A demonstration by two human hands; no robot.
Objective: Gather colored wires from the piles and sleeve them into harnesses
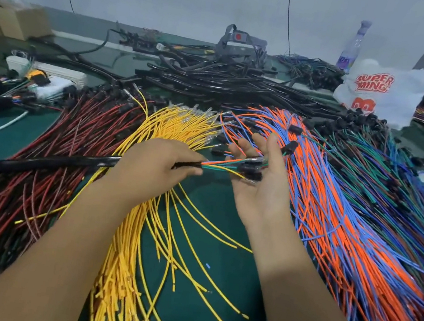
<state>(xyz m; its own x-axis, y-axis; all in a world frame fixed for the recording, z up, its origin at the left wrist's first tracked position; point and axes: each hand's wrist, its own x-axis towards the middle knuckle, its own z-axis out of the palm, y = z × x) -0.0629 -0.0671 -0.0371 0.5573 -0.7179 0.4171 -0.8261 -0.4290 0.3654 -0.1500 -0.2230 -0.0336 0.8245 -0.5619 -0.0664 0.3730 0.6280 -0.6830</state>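
Head view: your left hand (154, 163) is gripping the black sleeve (43, 164), fingers curled round its near end, fingertips pressed together right where the wires are coming out. The sleeve is running left and down from your knuckles, lying over the red wire pile (23, 172), with orange and blue wire ends poking out of its far end at the frame's left edge.

Your right hand (260, 179) is lying palm up, fingers relaxed and slightly spread, not curling round anything. The short fan of wires (220, 168) (orange, green, yellow) is spanning from your left fingertips to your right palm. Their black connectors (252, 171) are resting on the base of your right fingers; another black connector (290, 147) is sitting just beyond your thumb tip, and I can't tell if the thumb is touching it.

The yellow wire pile (136, 245) is lying under and behind your left hand. The orange-and-blue pile (348, 223) is running right of your right hand, with the green-and-blue pile (408, 191) further out. Finished black harnesses (232, 80) are stacking up well beyond your fingertips, with a white plastic bag (382, 93) and a bottle (353, 46) at far right on the green table (210, 196).
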